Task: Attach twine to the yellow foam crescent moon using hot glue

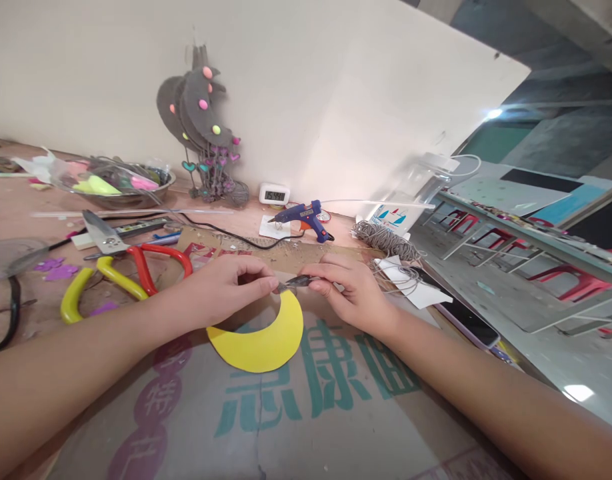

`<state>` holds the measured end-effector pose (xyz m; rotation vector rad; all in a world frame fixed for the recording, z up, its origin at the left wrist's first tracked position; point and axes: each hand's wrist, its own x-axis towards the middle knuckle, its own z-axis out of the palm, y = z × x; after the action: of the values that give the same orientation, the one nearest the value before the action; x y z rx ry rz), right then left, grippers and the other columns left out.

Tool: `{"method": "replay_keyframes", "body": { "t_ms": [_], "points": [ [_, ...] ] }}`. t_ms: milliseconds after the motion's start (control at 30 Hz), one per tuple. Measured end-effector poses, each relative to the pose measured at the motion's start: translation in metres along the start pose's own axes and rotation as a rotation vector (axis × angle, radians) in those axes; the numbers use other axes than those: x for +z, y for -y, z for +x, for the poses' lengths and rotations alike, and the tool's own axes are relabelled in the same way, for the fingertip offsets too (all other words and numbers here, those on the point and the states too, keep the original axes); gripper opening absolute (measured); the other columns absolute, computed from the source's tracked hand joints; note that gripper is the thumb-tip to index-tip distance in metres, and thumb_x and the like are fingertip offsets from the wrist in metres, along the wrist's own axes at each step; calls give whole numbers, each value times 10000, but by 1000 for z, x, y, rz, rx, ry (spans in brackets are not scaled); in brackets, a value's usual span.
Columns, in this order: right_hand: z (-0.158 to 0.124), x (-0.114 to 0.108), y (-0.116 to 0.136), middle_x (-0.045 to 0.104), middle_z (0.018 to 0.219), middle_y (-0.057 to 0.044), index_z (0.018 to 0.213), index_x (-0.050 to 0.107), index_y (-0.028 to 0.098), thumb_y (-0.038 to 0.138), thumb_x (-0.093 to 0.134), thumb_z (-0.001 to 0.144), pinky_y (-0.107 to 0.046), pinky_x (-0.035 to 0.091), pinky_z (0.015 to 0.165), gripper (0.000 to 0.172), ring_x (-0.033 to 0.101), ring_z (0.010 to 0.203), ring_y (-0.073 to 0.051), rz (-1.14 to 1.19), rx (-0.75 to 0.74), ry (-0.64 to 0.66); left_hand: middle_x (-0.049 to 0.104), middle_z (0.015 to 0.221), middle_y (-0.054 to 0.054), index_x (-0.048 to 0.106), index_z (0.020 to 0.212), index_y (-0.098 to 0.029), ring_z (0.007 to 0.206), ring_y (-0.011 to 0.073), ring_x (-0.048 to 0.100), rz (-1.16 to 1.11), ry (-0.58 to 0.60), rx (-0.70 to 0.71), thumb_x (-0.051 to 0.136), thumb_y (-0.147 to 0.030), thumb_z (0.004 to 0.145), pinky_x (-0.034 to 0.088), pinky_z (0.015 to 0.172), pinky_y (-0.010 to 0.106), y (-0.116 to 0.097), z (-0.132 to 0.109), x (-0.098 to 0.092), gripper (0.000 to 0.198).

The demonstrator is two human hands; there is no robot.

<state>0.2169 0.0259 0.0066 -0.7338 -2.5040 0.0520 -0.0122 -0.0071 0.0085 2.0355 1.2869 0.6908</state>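
Observation:
A flat yellow crescent moon (266,347), cut from sheet material, lies over the printed cardboard (186,413) with its upper tip raised. My left hand (236,283) pinches at that tip between thumb and fingers, where a small grey bit shows. In my right hand (351,287) is a small dark pointed tool (306,281), gripped between thumb and fingers, its point directed at the crescent's tip. Its exact kind I cannot make out. Both hands meet just above the crescent.
A blue glue gun (303,217) rests behind my hands beside a small digital clock (275,195). Red-handled scissors (136,257) and a yellow-handled tool (121,280) lie left. Grey yarn (386,240) and a phone (466,317) are right. A metal bowl (121,199) holds supplies; grey crescents (199,110) hang behind.

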Motion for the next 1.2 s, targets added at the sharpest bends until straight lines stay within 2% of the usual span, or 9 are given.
{"method": "replay_keyframes", "body": {
  "t_ms": [500, 1200],
  "points": [
    [0, 1, -1, 587, 789, -51, 986, 613, 186, 266, 459, 864, -259, 382, 642, 212, 509, 719, -146, 48, 9, 38, 575, 671, -35, 633, 758, -195, 612, 105, 472, -14, 0, 15, 451, -392, 804, 326, 532, 210, 1, 0, 0, 273],
    [-2, 2, -3, 587, 773, -59, 1023, 603, 176, 289, 450, 868, -261, 396, 632, 245, 513, 705, -148, 56, 15, 7, 593, 693, -28, 629, 754, -190, 645, 119, 505, -22, -6, -2, 455, -393, 798, 352, 557, 213, 2, 1, 1, 271]
  ]
}}
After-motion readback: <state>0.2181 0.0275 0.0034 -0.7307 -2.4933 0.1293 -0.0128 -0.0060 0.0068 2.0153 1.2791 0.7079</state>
